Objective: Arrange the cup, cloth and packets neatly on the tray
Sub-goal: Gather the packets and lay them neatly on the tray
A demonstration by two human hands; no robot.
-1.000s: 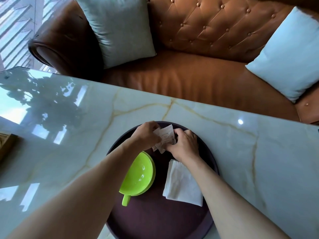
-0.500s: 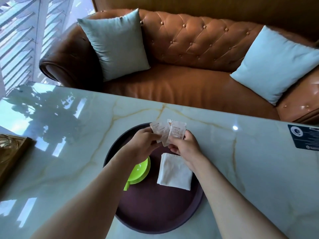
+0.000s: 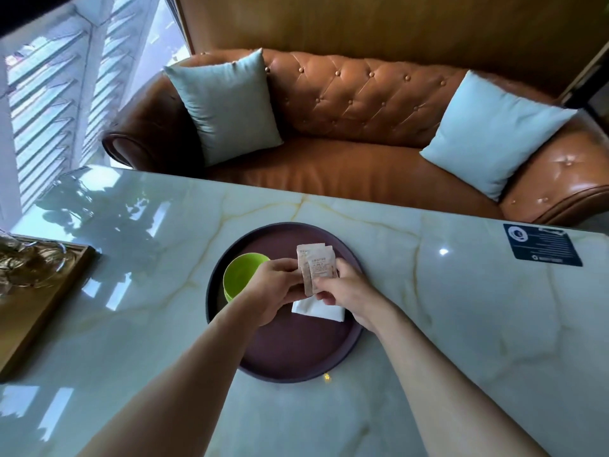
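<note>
Above the far half of the round dark tray (image 3: 342,354), both hands meet on a small stack of packets (image 3: 315,267), held upright and clear of the tray floor: the left hand (image 3: 275,290) pinches the left edge and the right hand (image 3: 342,290) grips the lower right corner, each closed on the packets. These sachets look light, thin and a little crinkly, so they would likely slide over one another; squaring them by their edges and setting them down flat seems the safest way to handle them. Left of the hands, the green cup (image 3: 239,273) stands on the tray; it looks rigid and light, and its handle is hidden behind the left wrist. Below the hands lies the folded white cloth (image 3: 321,310), soft and limp, best moved by a pinch at a folded edge; most of it is covered by the hands. How many packets are in the stack cannot be told, and their print is too small to read.
</note>
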